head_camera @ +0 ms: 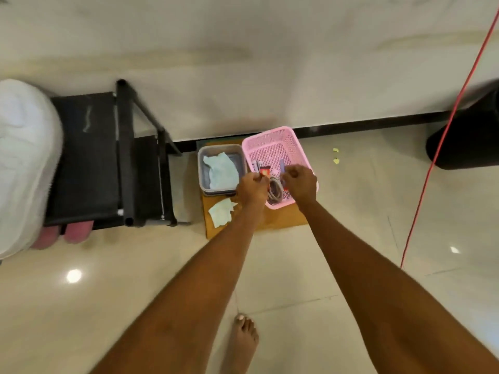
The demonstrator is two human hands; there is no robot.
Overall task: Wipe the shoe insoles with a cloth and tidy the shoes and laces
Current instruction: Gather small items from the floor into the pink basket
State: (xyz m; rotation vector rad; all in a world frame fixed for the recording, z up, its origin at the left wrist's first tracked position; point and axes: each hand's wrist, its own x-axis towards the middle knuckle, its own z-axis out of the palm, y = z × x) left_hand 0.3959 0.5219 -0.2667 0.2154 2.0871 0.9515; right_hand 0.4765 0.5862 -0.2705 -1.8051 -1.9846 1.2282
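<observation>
Two bare forearms reach forward from the bottom of the view, with one bare foot [243,337] on the tiled floor [337,265] between them.

Far to the left of the hands a large white rounded object [24,163], too blurred to name, fills the frame edge, and two pink rounded shapes [63,233] show under it. Next to it stands one black rack [89,163] with a mesh shelf and tube frame. Just left of the left hand sits one grey tub [201,168] holding one pale green cloth [221,171]; a second pale green cloth [221,214] lies below the left hand on one orange mat [283,220] that also carries the tub.

Both hands hang over one pink mesh basket [272,141]. The left hand [251,188] has its fingers curled and pinches something thin; what it is I cannot tell. The right hand [299,182] is curled as well, thumb against fingers, apparently pinching a thin strand. Between the two hands, inside the basket, lies one coil of grey laces [275,190], with a few small coloured packets [260,168] beyond it.

Right of the right hand lie two small yellow scraps [335,155], then one red cord [442,136] slants across the floor, and one black bin [469,141] stands at the far right.
</observation>
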